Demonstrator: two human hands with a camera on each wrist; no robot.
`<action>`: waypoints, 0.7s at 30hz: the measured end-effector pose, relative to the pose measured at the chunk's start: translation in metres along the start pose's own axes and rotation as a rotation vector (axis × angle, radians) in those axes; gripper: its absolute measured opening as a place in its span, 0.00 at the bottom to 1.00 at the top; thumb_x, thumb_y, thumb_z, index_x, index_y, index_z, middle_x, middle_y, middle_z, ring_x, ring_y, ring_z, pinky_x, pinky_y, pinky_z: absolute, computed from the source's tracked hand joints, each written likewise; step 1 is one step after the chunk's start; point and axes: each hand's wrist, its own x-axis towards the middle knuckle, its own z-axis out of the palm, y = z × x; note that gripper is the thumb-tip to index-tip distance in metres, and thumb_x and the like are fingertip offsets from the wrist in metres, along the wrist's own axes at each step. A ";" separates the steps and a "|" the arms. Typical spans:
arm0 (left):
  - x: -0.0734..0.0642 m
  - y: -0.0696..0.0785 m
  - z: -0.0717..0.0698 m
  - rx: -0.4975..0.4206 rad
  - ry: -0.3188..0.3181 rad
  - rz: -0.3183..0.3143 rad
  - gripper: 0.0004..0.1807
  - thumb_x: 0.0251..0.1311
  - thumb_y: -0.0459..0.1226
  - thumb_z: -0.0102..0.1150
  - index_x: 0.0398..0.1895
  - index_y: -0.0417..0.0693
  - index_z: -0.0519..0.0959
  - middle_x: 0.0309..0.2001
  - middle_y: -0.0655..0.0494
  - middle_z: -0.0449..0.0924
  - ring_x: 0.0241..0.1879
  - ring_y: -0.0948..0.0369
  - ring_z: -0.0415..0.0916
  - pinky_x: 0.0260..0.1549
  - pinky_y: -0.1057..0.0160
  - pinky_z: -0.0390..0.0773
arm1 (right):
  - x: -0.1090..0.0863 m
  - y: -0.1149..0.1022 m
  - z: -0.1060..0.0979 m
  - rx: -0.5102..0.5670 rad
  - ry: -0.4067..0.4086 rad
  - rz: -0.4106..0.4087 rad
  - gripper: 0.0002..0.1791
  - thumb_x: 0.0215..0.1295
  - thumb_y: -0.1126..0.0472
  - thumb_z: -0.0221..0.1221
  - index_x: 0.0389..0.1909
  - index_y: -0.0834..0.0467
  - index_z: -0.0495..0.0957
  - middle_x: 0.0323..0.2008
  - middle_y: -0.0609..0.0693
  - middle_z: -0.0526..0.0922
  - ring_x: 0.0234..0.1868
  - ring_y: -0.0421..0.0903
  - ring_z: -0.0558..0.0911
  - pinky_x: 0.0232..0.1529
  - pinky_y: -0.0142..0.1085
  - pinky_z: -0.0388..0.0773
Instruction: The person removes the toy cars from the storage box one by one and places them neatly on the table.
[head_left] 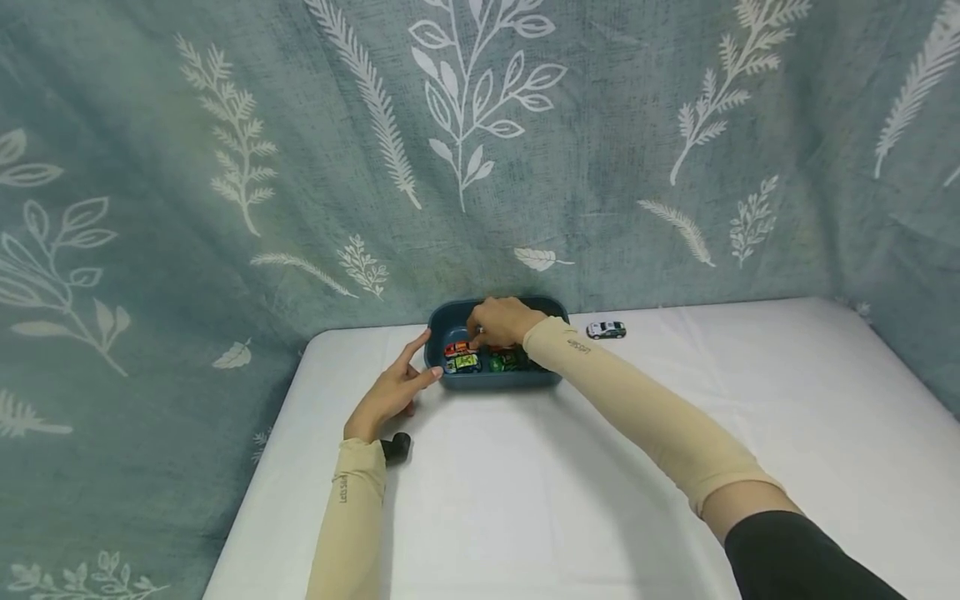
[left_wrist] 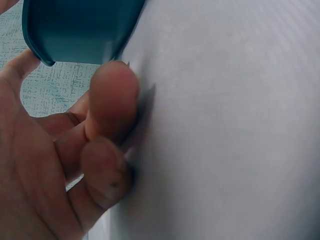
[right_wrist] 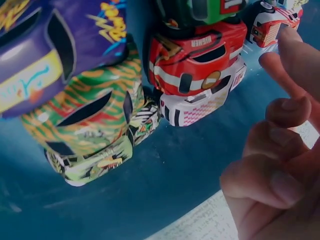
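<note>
A blue plastic bin (head_left: 498,381) holds several toy cars near the table's far edge. My right hand (head_left: 504,322) reaches down into it. In the right wrist view, the thumb and forefinger of that hand (right_wrist: 280,145) pinch the end of a red-and-white toy car (right_wrist: 267,25); the other fingers are curled. Beside that car lies a yellow-green toy car (head_left: 463,363). My left hand (head_left: 390,393) is at the bin's left end, forefinger and thumb stretched apart and touching its rim. The left wrist view has its other fingers loosely bent beside the white cloth.
A white-and-green toy car (head_left: 606,330) stands on the white table (head_left: 510,492), right of the bin. Black wrist gear (head_left: 396,448) shows by my left wrist. A leaf-patterned teal curtain (head_left: 600,150) hangs right behind the table.
</note>
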 end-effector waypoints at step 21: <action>0.001 -0.004 0.000 0.006 0.016 0.023 0.42 0.66 0.66 0.65 0.78 0.98 0.53 0.38 0.48 0.75 0.18 0.56 0.71 0.24 0.59 0.76 | 0.014 -0.003 0.010 0.008 -0.024 0.036 0.21 0.75 0.47 0.66 0.64 0.49 0.85 0.69 0.50 0.81 0.67 0.52 0.82 0.67 0.51 0.79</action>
